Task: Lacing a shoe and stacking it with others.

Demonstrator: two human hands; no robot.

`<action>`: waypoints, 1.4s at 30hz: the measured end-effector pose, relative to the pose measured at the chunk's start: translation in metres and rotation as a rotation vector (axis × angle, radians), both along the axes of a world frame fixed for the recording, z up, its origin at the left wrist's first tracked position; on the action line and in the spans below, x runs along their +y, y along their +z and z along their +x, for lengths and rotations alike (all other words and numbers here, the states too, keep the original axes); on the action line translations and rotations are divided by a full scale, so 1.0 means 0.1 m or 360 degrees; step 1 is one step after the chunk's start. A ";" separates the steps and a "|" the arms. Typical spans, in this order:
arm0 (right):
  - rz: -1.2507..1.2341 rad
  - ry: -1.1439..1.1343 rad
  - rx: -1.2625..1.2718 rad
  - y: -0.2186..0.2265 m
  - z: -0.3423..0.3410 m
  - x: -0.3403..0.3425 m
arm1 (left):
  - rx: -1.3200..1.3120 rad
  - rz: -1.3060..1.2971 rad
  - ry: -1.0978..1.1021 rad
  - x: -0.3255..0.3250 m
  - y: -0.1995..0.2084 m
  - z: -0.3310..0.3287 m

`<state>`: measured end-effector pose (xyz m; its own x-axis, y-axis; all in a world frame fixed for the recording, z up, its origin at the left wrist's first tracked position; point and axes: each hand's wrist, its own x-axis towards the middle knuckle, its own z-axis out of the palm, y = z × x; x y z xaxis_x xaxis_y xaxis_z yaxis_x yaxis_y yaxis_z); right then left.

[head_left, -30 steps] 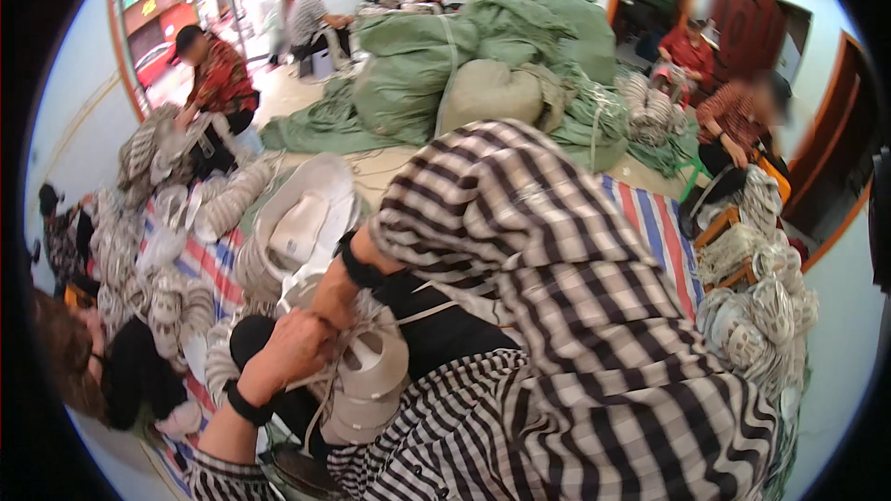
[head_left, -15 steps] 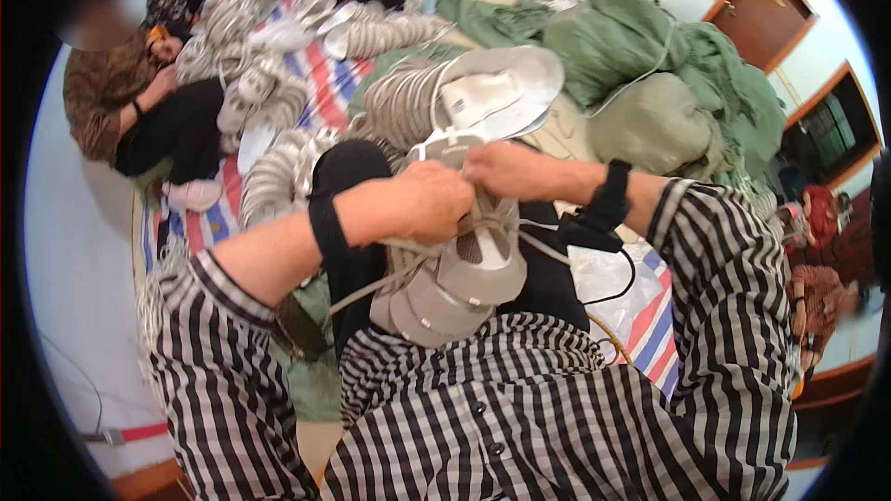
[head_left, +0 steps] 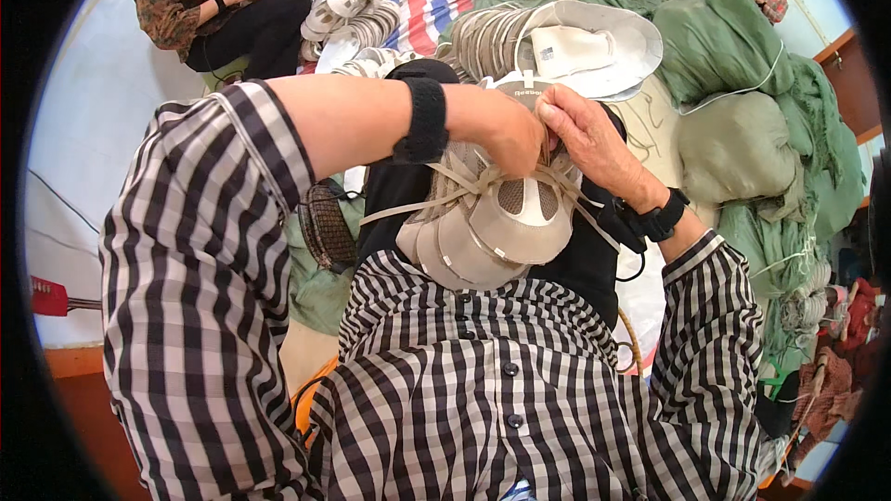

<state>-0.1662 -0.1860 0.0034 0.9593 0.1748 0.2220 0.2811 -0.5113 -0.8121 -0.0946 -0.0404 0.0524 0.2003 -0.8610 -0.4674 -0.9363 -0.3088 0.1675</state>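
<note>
On my lap lies a small stack of beige-grey shoe uppers (head_left: 483, 246), toes toward me. A flat beige shoelace (head_left: 455, 187) runs through the eyelets of the top one, its ends spreading to both sides. My left hand (head_left: 509, 134) reaches across the upper with curled fingers closed at the lacing. My right hand (head_left: 594, 144) meets it there, thumb and forefinger pinched on the lace. The fingertips of both hands nearly touch, and the exact bit of lace between them is partly hidden. Above them shows the tongue (head_left: 526, 88).
Beyond my knees lies a long nested stack of uppers (head_left: 492, 42) with a white lining piece (head_left: 568, 48). Large green sacks (head_left: 742, 134) are heaped at the right. A person (head_left: 209, 14) sits at the far left beside more uppers. A dark woven pouch (head_left: 327, 227) lies beside my left thigh.
The view has shifted, so the scene sits further left and lower before and further right and higher now. My left hand has turned fingers-down over the lacing; my right hand has rolled to show its thumb.
</note>
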 end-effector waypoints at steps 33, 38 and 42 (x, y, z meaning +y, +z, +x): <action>0.0422 -0.0459 -0.0404 -0.23 0.00 0.02 | 0.1371 -0.1190 0.1092 -0.03 -0.24 0.10; 0.0130 -0.0478 -0.0556 -0.20 -0.07 0.00 | 0.1395 -0.1341 0.1177 -0.08 -0.36 0.04; -0.0002 -0.0527 -0.0725 -0.23 -0.04 -0.04 | 0.1318 -0.1428 0.1256 -0.13 -0.41 -0.03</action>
<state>-0.1706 -0.1899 -0.0199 0.7703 -0.1189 0.6265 0.4275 -0.6328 -0.6457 -0.0977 -0.0530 0.0112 0.6962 -0.7156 -0.0565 -0.1166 -0.1903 0.9748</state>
